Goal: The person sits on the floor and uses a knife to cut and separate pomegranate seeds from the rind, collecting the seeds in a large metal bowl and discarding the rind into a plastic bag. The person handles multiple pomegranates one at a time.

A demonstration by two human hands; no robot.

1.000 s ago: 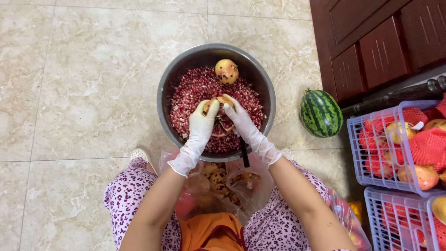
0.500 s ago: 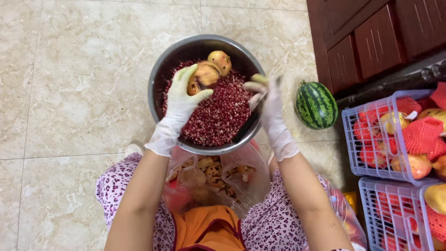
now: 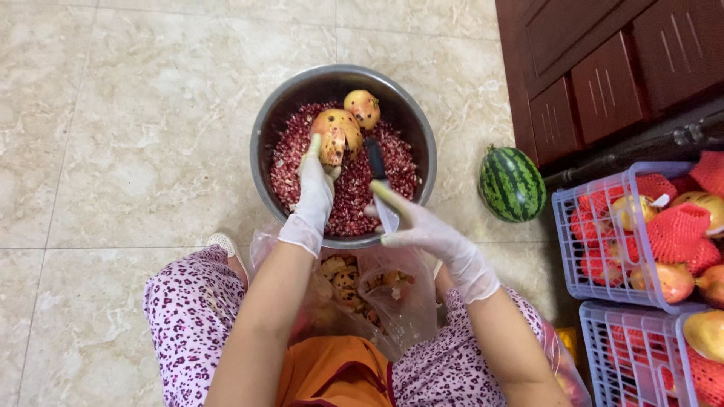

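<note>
My right hand (image 3: pixel 434 235) has drawn back, now gripping the knife (image 3: pixel 381 188); my left hand (image 3: pixel 317 185) clasps a half pomegranate (image 3: pixel 337 134) over the seed-filled bowl (image 3: pixel 422 143). Baskets (image 3: pixel 581 256) remain full.

Bare floor (image 3: pixel 113 151) lies open left of and beyond the bowl (image 3: pixel 264 181), while a watermelon (image 3: pixel 512 184), a cabinet (image 3: pixel 603 68) and 2 baskets (image 3: pixel 573 249) crowd the right, and a plastic bag (image 3: pixel 392 294) sits just beside the near rim.
</note>
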